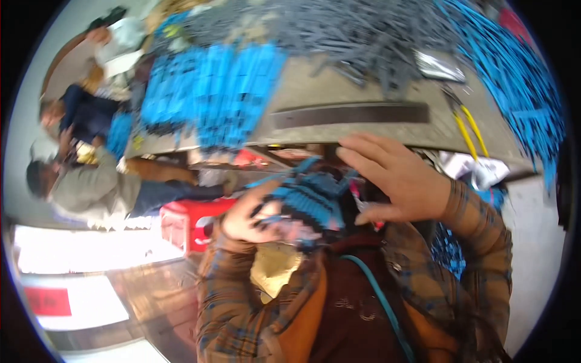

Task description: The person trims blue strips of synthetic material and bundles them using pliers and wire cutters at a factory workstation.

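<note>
My left hand (pixel 245 215) is closed around a bundle of blue strips with black ends (pixel 311 196), held in front of my chest below the table edge. Motion smears the bundle, and its exact kind does not show. Just right of it, my right hand (pixel 408 187) hovers with the thumb apart from the outstretched fingers and nothing visible in it. A small pink and white thing (pixel 355 190), too blurred to name, shows between the bundle and this hand. A crumpled gold-coloured piece (pixel 275 269) is beneath my left wrist.
On the table (pixel 290 81) lie rows of blue strips (pixel 212 91), a heap of grey strips (pixel 363 36), a dark flat bar (pixel 351 115), yellow-handled pliers (pixel 466 127), a silvery packet (pixel 440 65) and loose blue strips (pixel 514 78). A red crate (pixel 187 224) and seated people (pixel 91 187) are at left.
</note>
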Demonstrator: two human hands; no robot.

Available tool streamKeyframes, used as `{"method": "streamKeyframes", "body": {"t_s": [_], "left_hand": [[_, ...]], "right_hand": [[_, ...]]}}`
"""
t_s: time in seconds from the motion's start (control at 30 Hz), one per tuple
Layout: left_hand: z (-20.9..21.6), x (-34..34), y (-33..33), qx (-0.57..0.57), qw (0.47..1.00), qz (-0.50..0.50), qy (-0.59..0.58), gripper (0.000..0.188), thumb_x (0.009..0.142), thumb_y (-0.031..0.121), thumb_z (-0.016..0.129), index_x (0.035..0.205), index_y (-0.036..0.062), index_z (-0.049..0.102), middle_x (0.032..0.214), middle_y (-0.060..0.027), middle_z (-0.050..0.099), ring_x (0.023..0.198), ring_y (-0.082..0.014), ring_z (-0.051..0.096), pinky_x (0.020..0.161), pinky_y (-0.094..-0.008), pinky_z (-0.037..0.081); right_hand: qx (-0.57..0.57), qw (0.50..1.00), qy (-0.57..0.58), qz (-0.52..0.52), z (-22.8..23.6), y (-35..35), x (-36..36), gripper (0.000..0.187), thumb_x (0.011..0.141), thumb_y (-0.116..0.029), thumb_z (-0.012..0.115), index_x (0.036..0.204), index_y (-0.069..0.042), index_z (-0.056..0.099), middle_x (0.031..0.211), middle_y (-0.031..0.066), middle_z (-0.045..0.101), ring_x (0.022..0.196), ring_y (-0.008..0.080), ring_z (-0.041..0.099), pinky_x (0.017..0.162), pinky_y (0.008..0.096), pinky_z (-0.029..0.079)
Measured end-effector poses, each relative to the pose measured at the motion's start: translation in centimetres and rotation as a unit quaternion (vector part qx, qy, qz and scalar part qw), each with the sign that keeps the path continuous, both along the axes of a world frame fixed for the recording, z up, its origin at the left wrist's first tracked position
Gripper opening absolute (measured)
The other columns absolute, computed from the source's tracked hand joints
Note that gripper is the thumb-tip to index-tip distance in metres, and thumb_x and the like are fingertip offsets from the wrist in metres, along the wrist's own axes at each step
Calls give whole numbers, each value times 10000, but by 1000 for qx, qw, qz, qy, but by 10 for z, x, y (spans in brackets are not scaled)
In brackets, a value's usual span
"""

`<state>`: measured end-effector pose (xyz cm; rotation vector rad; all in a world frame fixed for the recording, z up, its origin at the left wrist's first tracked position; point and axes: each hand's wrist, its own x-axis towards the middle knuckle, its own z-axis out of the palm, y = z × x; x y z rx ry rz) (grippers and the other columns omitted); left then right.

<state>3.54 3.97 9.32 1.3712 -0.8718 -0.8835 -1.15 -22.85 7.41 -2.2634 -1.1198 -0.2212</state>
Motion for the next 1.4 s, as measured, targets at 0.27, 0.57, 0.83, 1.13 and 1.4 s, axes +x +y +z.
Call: {"method": "streamKeyframes", "body": {"t_s": [0.27,0.57,0.83,1.13,1.4], "left_hand": [[9,-18,-2,-83,973,-85,-199,132,830,158,548,879,35,560,911,-104,590,832,-260,533,715,-342,428],[12,-29,-5,-167,971,-102,-134,135,826,38,573,939,27,646,947,-91,648,867,-215,613,736,-309,473],[-50,-41,-14,-226,957,-57,-175,212,842,98,561,1047,102,615,914,-102,646,749,-258,599,663,-339,468],[-68,-53,-35,-220,970,-88,-52,214,837,76,560,1045,79,613,949,-104,639,816,-254,588,717,-339,457],[-54,-54,-5,-172,984,-36,-36,216,833,55,560,1043,59,611,979,-106,632,876,-250,579,764,-338,448]], "right_hand": [[94,967,225,69,-36,46,-2,926,651,-337,715,1327,58,221,1335,246,307,1252,380,298,1043,404,232],[129,939,302,106,-43,47,-9,967,638,-301,730,1362,15,172,1352,208,319,1251,342,326,1033,381,253],[167,924,326,107,-89,37,5,1001,666,-272,736,1393,-16,97,1330,185,373,1227,276,382,1006,346,297],[99,977,175,72,-101,35,-8,876,689,-412,708,1324,8,276,1358,203,316,1274,300,303,1040,383,242],[193,943,201,183,-98,48,-13,944,721,-607,581,1329,36,252,1382,228,244,1276,339,272,1051,396,206]]}}
